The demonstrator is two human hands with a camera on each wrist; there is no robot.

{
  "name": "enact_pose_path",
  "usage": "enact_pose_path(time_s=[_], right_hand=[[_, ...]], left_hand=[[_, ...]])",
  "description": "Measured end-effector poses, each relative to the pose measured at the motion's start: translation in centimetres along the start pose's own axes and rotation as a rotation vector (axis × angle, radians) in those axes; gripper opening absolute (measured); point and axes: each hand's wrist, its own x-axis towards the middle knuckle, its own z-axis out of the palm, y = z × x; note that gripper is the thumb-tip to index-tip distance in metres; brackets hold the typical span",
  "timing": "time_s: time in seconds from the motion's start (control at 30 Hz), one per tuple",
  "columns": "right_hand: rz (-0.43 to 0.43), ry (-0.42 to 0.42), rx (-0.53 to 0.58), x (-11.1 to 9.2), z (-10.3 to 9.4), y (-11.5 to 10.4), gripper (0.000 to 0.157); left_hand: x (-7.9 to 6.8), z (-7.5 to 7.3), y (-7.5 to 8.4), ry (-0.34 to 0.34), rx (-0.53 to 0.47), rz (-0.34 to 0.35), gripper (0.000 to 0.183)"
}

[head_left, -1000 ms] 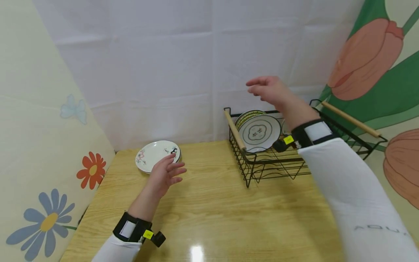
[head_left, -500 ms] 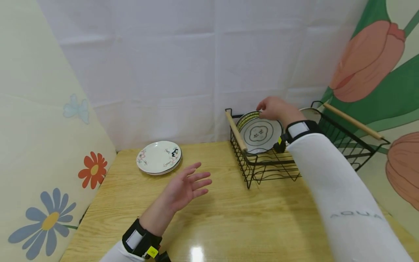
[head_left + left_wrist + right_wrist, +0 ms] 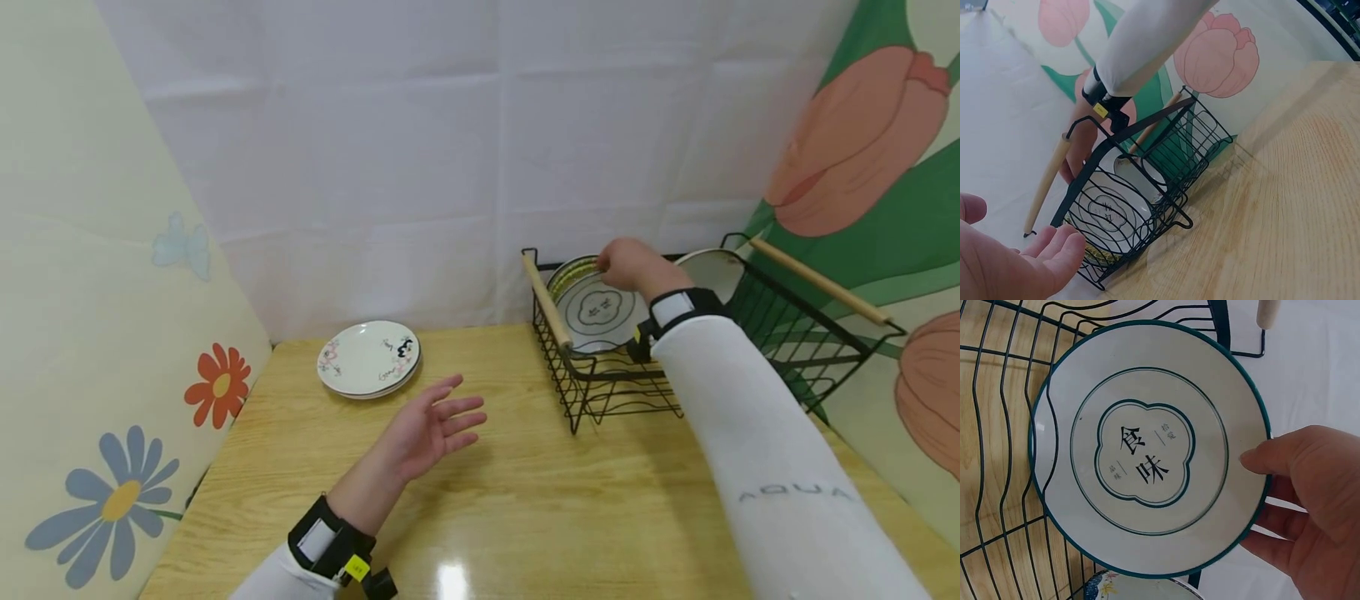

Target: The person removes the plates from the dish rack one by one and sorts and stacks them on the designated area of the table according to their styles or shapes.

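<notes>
"Plate with the green rim [image 3: 600,315], where is it?"

"Just right of the middle in the head view, tilted on its edge in the black wire dish rack [image 3: 615,376]. In the right wrist view it nearly fills the frame, with dark lettering at its centre and rack wires crossing its left edge."

"And what are the hands doing?"

"The right hand [image 3: 632,265] grasps that plate by its rim. The right wrist view shows the thumb on the face and the other fingers behind. The left hand [image 3: 422,435] is released: it hangs over the bench [image 3: 540,508] near the bottom centre of the head view, fingers loosely extended and apart."

"Anything else in the rack?"

"A yellow-green patterned plate [image 3: 570,273] shows just behind the held one, at its upper left. Another pale plate [image 3: 712,271] leans farther right, beyond the right hand. One wooden handle [image 3: 547,302] tops the rack's left end, and its twin slopes across the right."

"Farther out?"

"A small stack of plates [image 3: 367,358], the top one with pink and black drawings, lies on the bench left of the middle. White cloth [image 3: 360,167] hangs behind, and a large printed tulip [image 3: 855,142] fills the upper right."
</notes>
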Motion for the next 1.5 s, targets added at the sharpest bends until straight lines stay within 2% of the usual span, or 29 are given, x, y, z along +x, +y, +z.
enact_pose_path(time_s=[0.13, 0.33, 0.53, 0.67, 0.8, 1.07, 1.3, 1.37, 1.5], right_hand=[[-0.015, -0.002, -0.028, -0.2, 0.3, 0.2, 0.036], [-0.012, -0.043, -0.027, -0.1, 0.7, -0.1, 0.044], [-0.001, -0.067, -0.031, -0.1, 1.2, 0.0, 0.042], [-0.018, -0.037, -0.053, -0.3, 0.9, 0.7, 0.043], [-0.017, 0.005, -0.052, -0.6, -0.3, 1.4, 0.046], [-0.015, 0.079, 0.011, -2.0, -4.8, 2.5, 0.049], [-0.047, 0.163, 0.171, -4.1, -7.9, 2.9, 0.046], [-0.029, 0.181, 0.252, -4.6, -8.4, 3.0, 0.049], [0.042, 0.206, 0.5, -5.3, -8.9, 3.0, 0.058]], left_hand=[[0.1, -0.1, 0.1, 0.006, -0.009, -0.007, 0.058], [0.2, -0.3, 0.2, 0.02, -0.018, -0.008, 0.057], [0.3, -0.4, 0.4, 0.022, -0.014, -0.002, 0.057], [0.5, -0.4, 0.5, 0.025, -0.018, 0.001, 0.056], [0.6, -0.5, 0.7, 0.03, -0.024, 0.009, 0.055], [0.6, -0.7, 1.1, 0.041, -0.029, 0.028, 0.057], [0.5, -1.1, 1.6, 0.058, -0.041, 0.037, 0.058], [0.5, -1.2, 1.9, 0.063, -0.052, 0.042, 0.058], [0.4, -1.4, 2.3, 0.078, -0.062, 0.059, 0.057]])
